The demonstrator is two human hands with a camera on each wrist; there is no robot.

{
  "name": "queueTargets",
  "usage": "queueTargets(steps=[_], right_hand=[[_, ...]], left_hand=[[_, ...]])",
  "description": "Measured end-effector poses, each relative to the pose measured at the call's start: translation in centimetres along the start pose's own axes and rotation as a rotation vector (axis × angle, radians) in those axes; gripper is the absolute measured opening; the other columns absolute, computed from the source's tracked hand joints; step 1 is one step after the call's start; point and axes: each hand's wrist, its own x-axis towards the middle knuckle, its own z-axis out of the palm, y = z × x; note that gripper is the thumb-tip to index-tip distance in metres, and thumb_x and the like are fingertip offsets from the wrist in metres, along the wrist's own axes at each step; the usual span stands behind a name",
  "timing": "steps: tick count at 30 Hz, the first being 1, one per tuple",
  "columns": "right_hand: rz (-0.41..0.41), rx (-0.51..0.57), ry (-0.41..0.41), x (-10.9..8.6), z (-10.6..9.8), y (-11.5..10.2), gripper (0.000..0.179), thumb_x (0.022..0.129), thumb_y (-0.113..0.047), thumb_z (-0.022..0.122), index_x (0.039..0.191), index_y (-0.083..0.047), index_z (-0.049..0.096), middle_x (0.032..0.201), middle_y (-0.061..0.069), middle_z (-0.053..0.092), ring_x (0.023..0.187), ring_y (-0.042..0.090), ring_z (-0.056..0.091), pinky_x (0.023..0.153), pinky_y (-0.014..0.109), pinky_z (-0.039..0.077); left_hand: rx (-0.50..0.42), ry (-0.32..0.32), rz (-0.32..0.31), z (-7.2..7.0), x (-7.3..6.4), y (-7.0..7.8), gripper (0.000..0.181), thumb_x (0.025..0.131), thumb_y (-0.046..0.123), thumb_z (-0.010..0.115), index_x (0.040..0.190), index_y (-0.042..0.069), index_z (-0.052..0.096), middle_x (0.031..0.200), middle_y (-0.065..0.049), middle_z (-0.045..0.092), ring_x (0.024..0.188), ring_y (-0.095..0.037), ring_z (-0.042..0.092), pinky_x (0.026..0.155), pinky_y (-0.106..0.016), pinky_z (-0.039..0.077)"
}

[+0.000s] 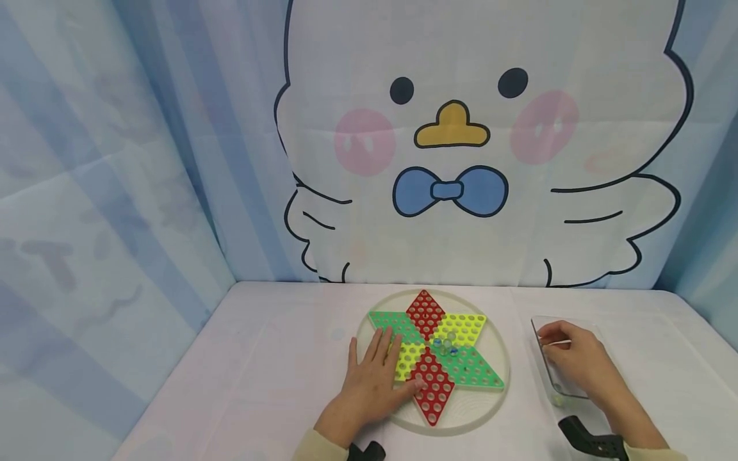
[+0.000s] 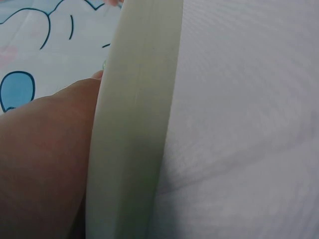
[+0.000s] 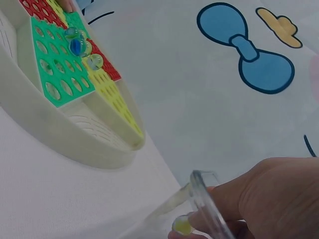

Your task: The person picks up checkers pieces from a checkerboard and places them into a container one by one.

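Note:
My left hand (image 1: 371, 378) rests with fingers spread on the left side of a round Chinese checkers board (image 1: 475, 406). The board has a star of red, green and yellow holed points. Several glass marbles (image 1: 446, 346) sit near its centre, on the right. My right hand (image 1: 582, 358) is over a clear plastic box (image 1: 544, 378) at the right. In the right wrist view, its thumb and finger pinch a clear marble with yellow inside (image 3: 183, 225), by the box's clear wall. The left wrist view shows mostly the board's pale rim (image 2: 134, 109) and part of the left hand.
A white cloth (image 1: 259, 358) covers the table. Behind it hangs a curtain (image 1: 450, 243) printed with a cartoon bird, and a blue-striped curtain (image 1: 115, 256) runs along the left. Another small marble (image 1: 557, 401) shows at the near end of the box. Dark straps (image 1: 590, 438) are on the wrists.

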Motion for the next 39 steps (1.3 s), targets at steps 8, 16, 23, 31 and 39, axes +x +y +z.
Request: queueTargets(steps=[8,16,23,31,39], right_hand=[[0.022,-0.023,0.025,-0.2,0.1,-0.4,0.022,0.092,-0.003,0.06,0.113,0.003,0.062,0.109,0.024,0.066,0.094,0.032,0.062,0.078,0.043,0.051],[-0.016,-0.019,0.118,-0.8,0.1,-0.9,0.023,0.095,-0.005,0.058,0.116,0.002,0.062,0.11,0.024,0.067,0.102,0.038,0.061,0.078,0.044,0.056],[-0.107,0.013,0.204,-0.9,0.0,-1.6,0.02,0.096,-0.008,0.058,0.113,0.0,0.064,0.108,0.02,0.069,0.1,0.033,0.063,0.066,0.003,0.042],[-0.133,0.039,0.222,-1.0,0.0,-2.6,0.019,0.098,-0.011,0.056,0.113,-0.003,0.065,0.111,0.018,0.069,0.09,0.01,0.059,0.069,-0.001,0.041],[-0.147,0.048,0.237,-1.1,0.6,-3.4,0.018,0.097,-0.007,0.059,0.113,-0.003,0.065,0.111,0.018,0.068,0.096,0.014,0.059,0.071,-0.003,0.038]], left_hand=[[0.007,-0.001,0.0,-0.1,0.0,0.1,0.092,0.093,0.076,0.034,0.16,0.014,0.019,0.168,-0.007,0.013,0.156,-0.027,0.009,0.12,-0.065,0.004],[0.006,0.004,0.005,0.1,-0.1,0.2,0.092,0.093,0.075,0.033,0.159,0.013,0.02,0.168,-0.008,0.014,0.156,-0.027,0.009,0.12,-0.065,0.004],[0.032,0.006,0.006,0.0,0.0,0.1,0.092,0.093,0.076,0.032,0.159,0.013,0.021,0.168,-0.008,0.013,0.156,-0.027,0.01,0.119,-0.066,0.005],[0.026,0.005,0.006,0.1,0.2,-0.1,0.092,0.093,0.077,0.03,0.16,0.014,0.019,0.168,-0.008,0.012,0.156,-0.027,0.008,0.119,-0.066,0.003],[0.028,0.001,0.006,-0.1,0.0,0.1,0.091,0.094,0.075,0.033,0.16,0.014,0.019,0.168,-0.008,0.013,0.156,-0.026,0.009,0.119,-0.065,0.005]])
